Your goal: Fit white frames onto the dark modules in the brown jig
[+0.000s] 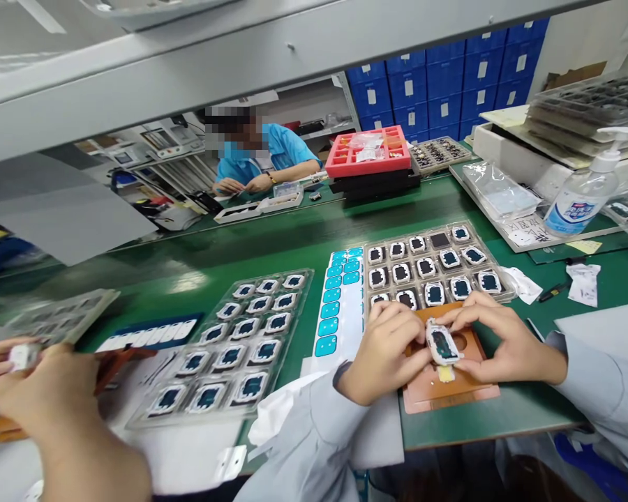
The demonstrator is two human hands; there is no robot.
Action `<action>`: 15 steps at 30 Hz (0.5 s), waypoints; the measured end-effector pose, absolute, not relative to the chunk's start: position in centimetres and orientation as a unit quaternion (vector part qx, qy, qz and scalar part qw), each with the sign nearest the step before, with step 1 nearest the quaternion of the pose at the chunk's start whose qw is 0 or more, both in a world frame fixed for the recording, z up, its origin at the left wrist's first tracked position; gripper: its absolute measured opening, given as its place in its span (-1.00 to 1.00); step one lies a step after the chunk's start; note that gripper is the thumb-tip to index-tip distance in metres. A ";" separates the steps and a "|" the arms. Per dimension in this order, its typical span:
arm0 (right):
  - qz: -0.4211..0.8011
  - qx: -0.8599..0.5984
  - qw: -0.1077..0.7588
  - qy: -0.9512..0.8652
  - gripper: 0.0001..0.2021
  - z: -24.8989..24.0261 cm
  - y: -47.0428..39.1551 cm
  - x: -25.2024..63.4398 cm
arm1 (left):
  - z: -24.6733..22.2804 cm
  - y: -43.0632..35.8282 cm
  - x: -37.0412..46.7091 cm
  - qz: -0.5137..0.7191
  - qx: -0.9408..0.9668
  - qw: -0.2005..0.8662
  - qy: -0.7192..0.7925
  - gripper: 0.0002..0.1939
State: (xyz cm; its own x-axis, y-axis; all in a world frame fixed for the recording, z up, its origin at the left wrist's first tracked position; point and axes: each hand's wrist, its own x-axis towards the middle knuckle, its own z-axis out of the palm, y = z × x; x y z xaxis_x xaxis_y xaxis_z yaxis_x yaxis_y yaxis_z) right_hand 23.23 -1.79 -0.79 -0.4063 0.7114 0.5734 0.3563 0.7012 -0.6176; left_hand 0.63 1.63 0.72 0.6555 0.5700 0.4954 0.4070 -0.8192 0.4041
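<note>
"How did things lie?" one asked.

"A clear tray (299, 310) sat on the counter (287, 240), then a sheet of blue pieces (348, 321)," the other answered. "Next, the left hand (379, 355) pinched one side of the white-framed part (442, 345) above the orange-brown plate (423, 399); the right hand (502, 343) gripped the opposite side."

"What did careful handling call for?"

"Probably light, even pressure on the rim, wrists steady, fingertips clear of the dark middle (444, 341), and no bending of the yellow piece (446, 374) beneath."
</note>
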 end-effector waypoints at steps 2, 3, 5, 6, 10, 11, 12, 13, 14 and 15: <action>0.231 -0.329 0.418 -0.814 -0.60 -0.8 -1.7 23.4 | 0.5 1.6 0.8 0.330 0.906 0.138 0.227 -0.84; 0.244 -0.331 0.414 -0.812 -0.58 -0.8 -1.7 23.4 | 0.5 1.6 0.8 0.334 0.907 0.148 0.209 -0.87; 0.280 -0.333 0.417 -0.798 -0.57 -1.0 -1.6 23.5 | 0.6 1.6 0.9 0.342 0.906 0.166 0.186 -0.86; 0.307 -0.330 0.423 -0.786 -0.56 -1.1 -1.6 23.6 | 0.7 1.5 1.0 0.348 0.904 0.172 0.181 -0.81; 0.460 -0.298 0.432 -0.716 -0.53 -1.4 -1.3 24.0 | 0.8 1.8 0.9 0.358 0.897 0.174 0.190 -0.61; 0.496 -0.291 0.428 -0.697 -0.53 -1.5 -1.3 24.1 | 0.7 2.1 0.8 0.364 0.894 0.166 0.203 -0.58; 0.532 -0.286 0.422 -0.677 -0.53 -1.5 -1.2 24.3 | 0.7 2.5 0.5 0.372 0.888 0.150 0.225 -0.59; 0.567 -0.280 0.417 -0.653 -0.53 -1.4 -1.1 24.4 | 0.6 3.2 0.1 0.377 0.879 0.128 0.263 -0.61; 0.601 -0.272 0.415 -0.626 -0.51 -1.4 -1.1 24.5 | 0.4 3.9 -0.5 0.373 0.865 0.100 0.320 -0.64; 0.635 -0.260 0.414 -0.599 -0.49 -1.3 -1.0 24.6 | 0.3 4.8 -1.2 0.352 0.845 0.071 0.395 -0.66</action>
